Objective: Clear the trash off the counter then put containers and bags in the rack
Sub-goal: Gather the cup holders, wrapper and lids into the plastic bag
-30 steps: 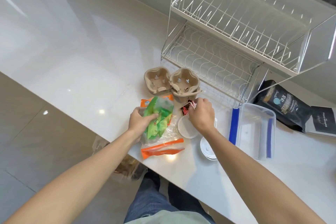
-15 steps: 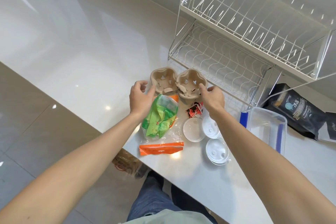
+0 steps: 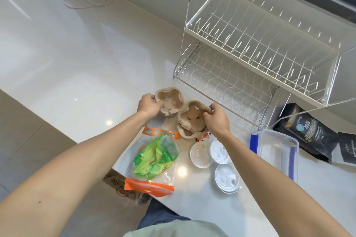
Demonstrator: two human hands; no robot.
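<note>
Head view: we held the pulp cup carrier at both ends. The left hand was closed on its 10 o'clock cup, the right hand on its 4 o'clock cup, probably to lift it as trash. Its long axis ran 10 to 4 o'clock, cups facing up, tilted. It sat at 7 o'clock from the dish rack, above the zip bag on the counter.

arms: bare to past the elbow, no sleeves in view
hands: bare, no gloves
top: pale green
trousers: blue denim
</note>
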